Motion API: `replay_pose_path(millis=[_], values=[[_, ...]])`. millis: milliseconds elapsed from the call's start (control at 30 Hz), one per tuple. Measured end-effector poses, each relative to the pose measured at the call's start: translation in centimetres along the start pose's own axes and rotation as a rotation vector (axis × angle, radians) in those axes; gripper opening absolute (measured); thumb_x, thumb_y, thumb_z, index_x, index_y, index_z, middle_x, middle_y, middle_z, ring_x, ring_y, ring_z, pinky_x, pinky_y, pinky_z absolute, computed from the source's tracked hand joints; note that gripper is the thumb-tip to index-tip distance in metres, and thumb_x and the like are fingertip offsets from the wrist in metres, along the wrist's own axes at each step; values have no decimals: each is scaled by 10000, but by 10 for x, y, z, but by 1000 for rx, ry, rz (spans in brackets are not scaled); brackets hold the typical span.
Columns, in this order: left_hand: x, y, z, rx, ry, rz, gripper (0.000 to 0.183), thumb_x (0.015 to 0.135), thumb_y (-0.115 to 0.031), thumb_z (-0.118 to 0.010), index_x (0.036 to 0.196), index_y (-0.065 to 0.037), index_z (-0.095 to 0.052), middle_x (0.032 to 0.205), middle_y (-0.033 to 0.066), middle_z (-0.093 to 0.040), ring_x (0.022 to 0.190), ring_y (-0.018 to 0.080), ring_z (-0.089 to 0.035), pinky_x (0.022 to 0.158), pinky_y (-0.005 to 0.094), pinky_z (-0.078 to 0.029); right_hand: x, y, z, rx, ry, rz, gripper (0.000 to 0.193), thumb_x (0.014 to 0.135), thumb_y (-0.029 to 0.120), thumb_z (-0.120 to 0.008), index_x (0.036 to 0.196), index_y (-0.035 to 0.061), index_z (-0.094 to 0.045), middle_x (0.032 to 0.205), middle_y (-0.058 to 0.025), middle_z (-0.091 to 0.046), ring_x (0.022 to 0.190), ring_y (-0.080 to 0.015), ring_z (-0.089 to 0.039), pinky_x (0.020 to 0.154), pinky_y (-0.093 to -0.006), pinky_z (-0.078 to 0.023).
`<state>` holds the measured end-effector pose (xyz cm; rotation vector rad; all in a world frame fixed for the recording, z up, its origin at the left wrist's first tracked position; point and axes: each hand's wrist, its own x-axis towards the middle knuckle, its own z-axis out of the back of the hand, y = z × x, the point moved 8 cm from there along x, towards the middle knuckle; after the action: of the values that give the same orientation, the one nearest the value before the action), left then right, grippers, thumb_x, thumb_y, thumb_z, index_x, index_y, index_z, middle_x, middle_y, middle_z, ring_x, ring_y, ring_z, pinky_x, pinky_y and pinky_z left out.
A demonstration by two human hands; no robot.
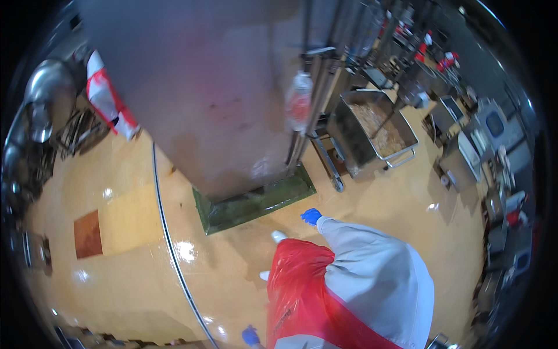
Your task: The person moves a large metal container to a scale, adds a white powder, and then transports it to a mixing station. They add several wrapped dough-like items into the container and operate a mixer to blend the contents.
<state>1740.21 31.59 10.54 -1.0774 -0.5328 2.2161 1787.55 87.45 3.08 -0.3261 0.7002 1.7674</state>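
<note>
My right hand (312, 216), in a blue glove, hangs at the end of a white sleeve (354, 238) above the floor. Its fingers are loosely bent and apart, and nothing shows in them. Nearest to it is the green base (261, 200) of a wide grey column (226, 116), with a gap between. At the lower edge, my left hand (251, 335), also gloved in blue, is low beside my red apron (299, 279). It is small and blurred, so its fingers are not distinct. I see nothing in it. Two white shoe tips show beside the apron.
A metal tub cart (354, 139) full of pale pieces stands right of the column. A clear bottle-like container (299, 102) hangs by upright pipes. A drain line (168, 244) crosses the tan floor. Another person in white and red (107, 96) is partly behind the column. Machines line the right.
</note>
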Motion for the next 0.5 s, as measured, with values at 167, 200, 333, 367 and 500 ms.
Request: replay_pose_path(millis=[167,200,333,367,500], values=[[24,93,42,-861,-233,769,406,923,-375,-520,1161,-53,-588,867,72,-610,535,190,-491,507,324,-405,38,137,-23,-299,154,188,444,885,463,-482,869,105,-744,917,-128,-715,891,-352,-656,831,-458,-507],[41,65,17,-904,-132,752,409,918,-366,-526,1196,-71,-577,984,76,-597,624,213,-528,528,329,-432,42,98,-16,-212,291,-63,429,886,467,-477,857,138,-751,908,-122,-716,890,-353,-655,841,-459,-503],[105,53,104,-970,-70,722,497,894,-336,-571,1349,-149,-501,1396,58,-465,1102,312,-538,663,398,-528,88,226,-55,-175,482,-25,408,851,518,-520,684,234,-760,899,-127,-715,871,-318,-666,844,-443,-507],[116,52,130,-999,-142,679,496,894,-336,-578,1347,-149,-502,1377,62,-477,1115,309,-528,668,399,-524,106,270,-63,-127,509,7,383,823,514,-570,666,220,-758,900,-122,-718,869,-315,-667,842,-444,-505],[212,-9,229,-1003,-463,366,452,909,-274,-608,1318,-108,-507,1320,91,-494,1165,262,-490,792,418,-524,232,395,-46,-152,380,139,365,800,499,-614,787,166,-763,874,-143,-711,812,-303,-666,755,-448,-511]])
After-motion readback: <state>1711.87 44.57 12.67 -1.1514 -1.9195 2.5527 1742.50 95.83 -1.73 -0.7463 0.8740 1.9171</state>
